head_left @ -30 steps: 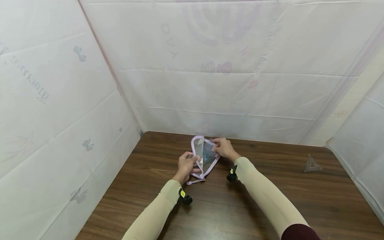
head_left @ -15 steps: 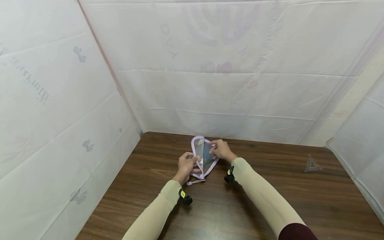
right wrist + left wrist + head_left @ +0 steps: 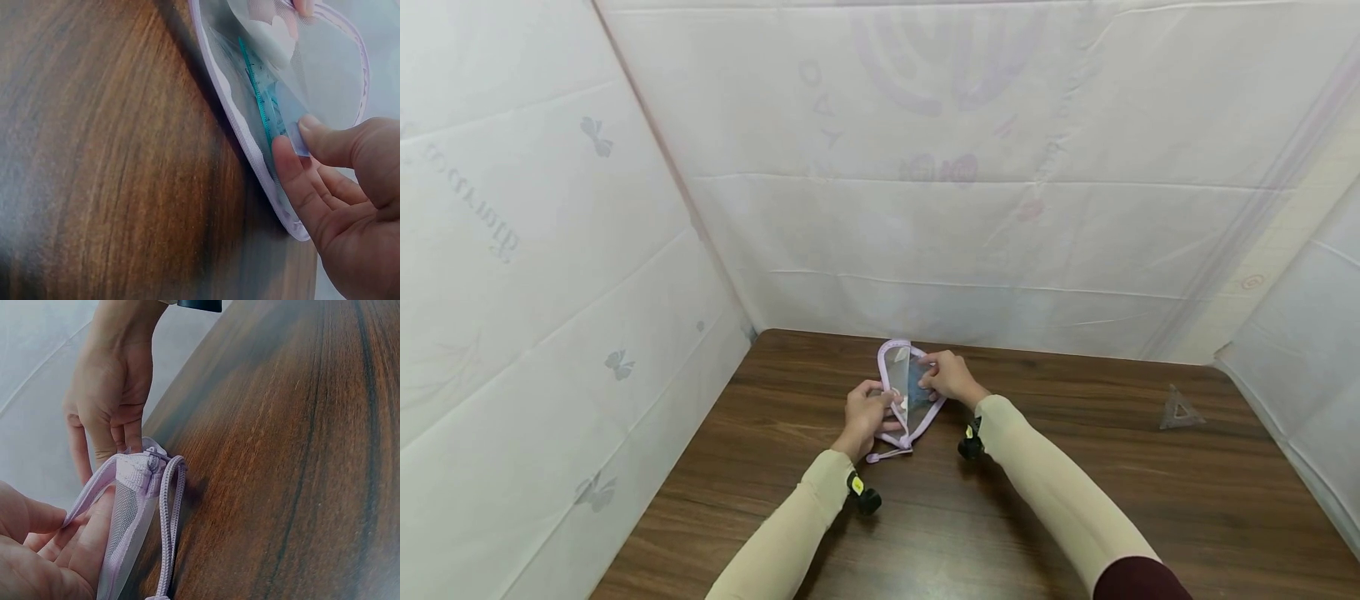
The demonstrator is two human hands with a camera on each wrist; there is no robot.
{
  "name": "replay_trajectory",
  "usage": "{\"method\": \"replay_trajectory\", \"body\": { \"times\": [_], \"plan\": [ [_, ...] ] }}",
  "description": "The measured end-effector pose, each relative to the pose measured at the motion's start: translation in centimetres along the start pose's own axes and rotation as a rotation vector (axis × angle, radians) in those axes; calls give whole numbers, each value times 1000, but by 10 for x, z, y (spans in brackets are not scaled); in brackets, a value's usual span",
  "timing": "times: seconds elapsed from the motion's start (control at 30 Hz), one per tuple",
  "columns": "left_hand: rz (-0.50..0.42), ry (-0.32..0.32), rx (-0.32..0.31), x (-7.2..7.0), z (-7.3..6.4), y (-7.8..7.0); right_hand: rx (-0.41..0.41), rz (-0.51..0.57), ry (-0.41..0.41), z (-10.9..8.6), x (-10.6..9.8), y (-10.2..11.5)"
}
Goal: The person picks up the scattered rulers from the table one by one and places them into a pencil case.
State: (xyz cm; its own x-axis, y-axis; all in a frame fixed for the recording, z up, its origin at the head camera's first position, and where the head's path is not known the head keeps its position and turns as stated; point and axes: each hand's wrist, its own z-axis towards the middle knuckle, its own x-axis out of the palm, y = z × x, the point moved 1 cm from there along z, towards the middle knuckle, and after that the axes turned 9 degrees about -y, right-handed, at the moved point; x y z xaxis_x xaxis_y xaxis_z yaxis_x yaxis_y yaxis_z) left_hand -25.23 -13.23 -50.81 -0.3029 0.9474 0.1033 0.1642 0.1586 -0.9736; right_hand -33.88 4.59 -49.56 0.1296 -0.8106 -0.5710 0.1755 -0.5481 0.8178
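Note:
A mesh zip pouch (image 3: 881, 360) with lilac edging stands open near the table's back edge. My left hand (image 3: 865, 412) holds its left side, the thumb and fingers pinching the lilac edge (image 3: 94, 487). A lilac cord pull (image 3: 166, 531) hangs from the zip end. At the pouch's right side, my right hand (image 3: 951, 377) reaches into the opening. Between its thumb and forefinger it pinches a clear bluish plastic piece (image 3: 292, 119), whose full outline is hidden. Beside that piece, a teal ruler with scale marks (image 3: 257, 94) lies inside the pouch.
A clear triangular set square (image 3: 1180, 414) lies on the right part of the brown wooden table (image 3: 1075, 475). Pale printed sheets (image 3: 925, 225) hang as walls behind the table and along its sides.
My right hand has moved slightly left, farther over the pouch opening, with the bluish piece between its fingers. My left hand has kept its place on the pouch edge.

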Motion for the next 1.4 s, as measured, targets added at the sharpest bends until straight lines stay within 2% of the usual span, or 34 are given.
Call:
{"method": "replay_trajectory", "body": {
  "times": [0.53, 1.0, 1.4],
  "plan": [
    [15, 11, -1, 0, -2, -4, -22, -17, 9, 0, -1, 1],
    [21, 14, 2, -2, -2, -4, -116, -122, 13, -2, -5, 6],
    [22, 13, 4, -2, -2, -2, -148, -113, -5, -6, -6, 4]
  ]
}}
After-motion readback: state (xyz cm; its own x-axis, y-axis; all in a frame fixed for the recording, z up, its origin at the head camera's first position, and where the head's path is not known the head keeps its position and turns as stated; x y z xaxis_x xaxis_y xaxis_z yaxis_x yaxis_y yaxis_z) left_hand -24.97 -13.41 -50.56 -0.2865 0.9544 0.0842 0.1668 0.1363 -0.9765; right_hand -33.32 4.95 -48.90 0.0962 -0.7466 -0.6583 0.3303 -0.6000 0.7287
